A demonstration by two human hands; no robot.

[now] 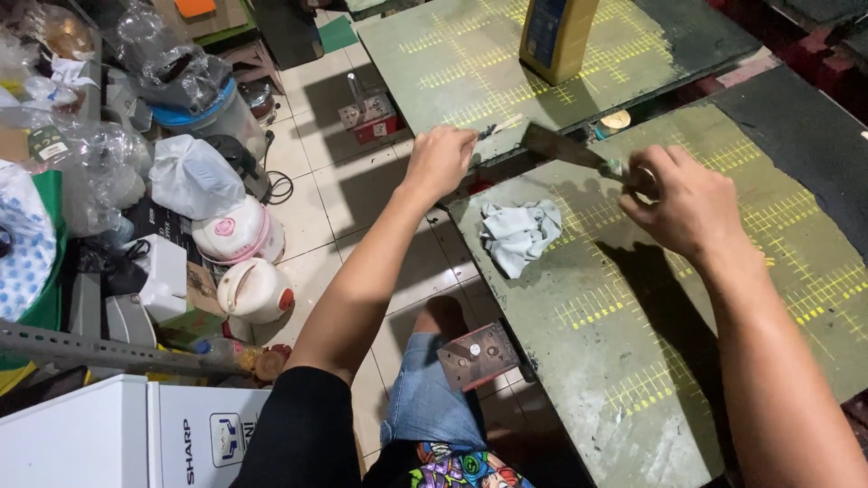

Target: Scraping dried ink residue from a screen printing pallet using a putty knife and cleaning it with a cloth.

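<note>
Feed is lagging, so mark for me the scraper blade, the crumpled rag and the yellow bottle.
scraper blade (559, 146), head view, middle of the flat metal blade.
crumpled rag (519, 233), head view, centre of the grey cloth.
yellow bottle (556, 36), head view, front face.

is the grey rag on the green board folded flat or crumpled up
Crumpled. The grey rag lies bunched in uneven folds on the green board, not spread flat.

The person wears a black top, blue denim shorts and bare forearms; no gloves on left hand (440, 160) or right hand (684, 202).
</note>
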